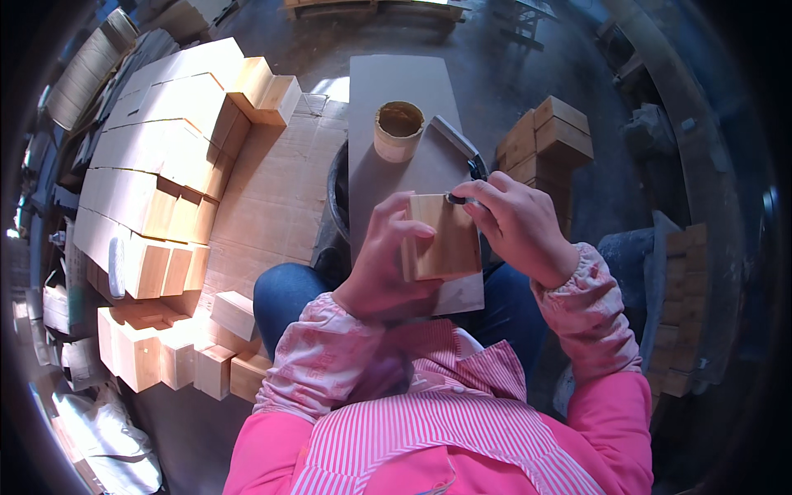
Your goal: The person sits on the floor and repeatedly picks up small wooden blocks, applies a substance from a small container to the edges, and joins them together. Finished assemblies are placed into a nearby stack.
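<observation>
My left hand (388, 256) is wrapped around a small light wooden box (450, 243), holding it up over the near part of a pale board. Thumb and fingers grip its left side and underside. At the box's upper edge, my right hand (520, 223) pinches a small dark tool (456, 199); its tip is against or very close to the wood, and its kind is too small to tell. Just beyond my right fingers lies a grey, long-bladed knife-like tool (455, 139) with a dark end. A round cardboard-coloured tub (398, 132) with a crusted rim stands on the board.
The pale board (396, 74) runs away from my knees. Stacked wooden boxes (157, 148) fill the left on cardboard (268, 181), with several loose ones (177, 355) nearer me. Another stack (553, 136) stands at the right, and a dark round container rim (337, 194) shows beside the board.
</observation>
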`<move>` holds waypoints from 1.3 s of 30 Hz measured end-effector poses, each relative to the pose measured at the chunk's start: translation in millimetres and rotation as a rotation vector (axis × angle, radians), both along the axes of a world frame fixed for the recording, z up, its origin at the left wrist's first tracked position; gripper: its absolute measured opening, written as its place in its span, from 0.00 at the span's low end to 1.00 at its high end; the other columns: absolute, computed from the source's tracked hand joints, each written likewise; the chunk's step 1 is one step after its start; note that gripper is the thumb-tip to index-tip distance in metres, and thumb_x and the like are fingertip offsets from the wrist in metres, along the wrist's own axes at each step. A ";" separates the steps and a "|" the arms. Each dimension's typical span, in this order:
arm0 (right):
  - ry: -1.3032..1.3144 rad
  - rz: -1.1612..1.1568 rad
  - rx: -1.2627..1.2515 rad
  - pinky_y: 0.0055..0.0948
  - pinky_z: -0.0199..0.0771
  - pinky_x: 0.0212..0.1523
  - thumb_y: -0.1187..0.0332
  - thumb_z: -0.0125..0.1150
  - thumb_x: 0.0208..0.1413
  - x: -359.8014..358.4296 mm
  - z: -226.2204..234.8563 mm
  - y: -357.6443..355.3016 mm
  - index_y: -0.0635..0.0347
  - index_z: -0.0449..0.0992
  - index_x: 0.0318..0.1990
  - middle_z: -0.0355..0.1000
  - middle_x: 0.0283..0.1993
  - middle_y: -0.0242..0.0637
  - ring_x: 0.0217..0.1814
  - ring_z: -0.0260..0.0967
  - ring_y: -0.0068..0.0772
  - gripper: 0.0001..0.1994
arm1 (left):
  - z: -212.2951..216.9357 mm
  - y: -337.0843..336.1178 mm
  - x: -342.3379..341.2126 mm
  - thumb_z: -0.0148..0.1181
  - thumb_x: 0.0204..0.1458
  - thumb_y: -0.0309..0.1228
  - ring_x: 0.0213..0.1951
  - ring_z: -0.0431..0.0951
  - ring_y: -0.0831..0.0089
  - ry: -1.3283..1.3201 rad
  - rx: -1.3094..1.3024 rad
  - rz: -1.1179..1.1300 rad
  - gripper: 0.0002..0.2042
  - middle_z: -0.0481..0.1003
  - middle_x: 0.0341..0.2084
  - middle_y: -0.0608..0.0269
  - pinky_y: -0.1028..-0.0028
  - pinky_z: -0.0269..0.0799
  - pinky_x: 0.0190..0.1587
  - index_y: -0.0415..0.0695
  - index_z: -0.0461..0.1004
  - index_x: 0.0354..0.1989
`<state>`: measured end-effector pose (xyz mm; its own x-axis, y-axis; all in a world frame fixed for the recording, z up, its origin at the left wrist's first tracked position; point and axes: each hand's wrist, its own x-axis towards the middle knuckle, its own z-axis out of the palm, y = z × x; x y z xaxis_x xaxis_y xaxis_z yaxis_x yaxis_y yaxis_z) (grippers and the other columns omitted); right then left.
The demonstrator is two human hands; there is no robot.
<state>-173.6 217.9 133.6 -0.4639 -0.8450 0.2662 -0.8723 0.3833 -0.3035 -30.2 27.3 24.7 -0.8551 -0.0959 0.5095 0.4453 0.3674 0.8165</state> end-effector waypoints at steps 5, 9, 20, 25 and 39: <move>0.080 -0.048 0.072 0.40 0.75 0.32 0.69 0.67 0.62 -5.5 4.6 -10.2 0.48 0.83 0.48 0.73 0.33 0.37 0.33 0.76 0.44 0.09 | 0.3 -0.2 0.3 0.86 0.34 0.28 0.71 0.64 0.42 -0.002 -0.028 -0.005 0.41 0.56 0.70 0.43 0.50 0.66 0.69 0.55 0.68 0.59; 0.100 -0.013 0.102 0.42 0.76 0.34 0.69 0.67 0.59 2.2 11.6 -11.0 0.48 0.83 0.46 0.73 0.34 0.37 0.35 0.77 0.44 0.09 | -0.7 0.3 0.1 0.86 0.33 0.28 0.71 0.63 0.42 -0.004 -0.013 -0.003 0.41 0.55 0.71 0.43 0.49 0.66 0.70 0.55 0.68 0.59; -0.888 -0.274 -0.501 0.23 0.63 0.30 0.61 0.61 0.73 -23.1 -79.1 4.1 0.59 0.83 0.49 0.67 0.28 0.20 0.30 0.61 0.12 0.12 | -1.7 -0.1 -5.2 0.85 0.36 0.28 0.71 0.62 0.45 0.011 0.115 -0.021 0.40 0.58 0.70 0.44 0.55 0.63 0.70 0.54 0.69 0.61; -1.505 -0.296 -0.870 0.17 0.50 0.27 0.59 0.57 0.76 6.5 -138.1 -4.4 0.58 0.82 0.57 0.68 0.31 0.17 0.27 0.52 0.07 0.15 | -8.7 16.6 -6.0 0.73 0.59 0.36 0.65 0.72 0.60 -0.102 0.784 -0.031 0.30 0.67 0.65 0.51 0.61 0.69 0.67 0.44 0.66 0.66; -1.349 -0.387 -0.720 0.19 0.74 0.43 0.55 0.56 0.76 23.7 -143.4 -6.1 0.67 0.80 0.55 0.79 0.43 0.28 0.42 0.72 0.13 0.20 | -26.3 6.2 -10.3 0.39 0.77 0.51 0.59 0.79 0.66 -0.696 1.324 0.053 0.29 0.75 0.62 0.55 0.67 0.76 0.62 0.39 0.64 0.72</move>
<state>-149.9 211.8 -9.9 -0.8312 -0.5075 -0.2273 0.2925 -0.0515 -0.9549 -40.5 33.6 -1.6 -0.8645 -0.1883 -0.4661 -0.1522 -0.7856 0.5998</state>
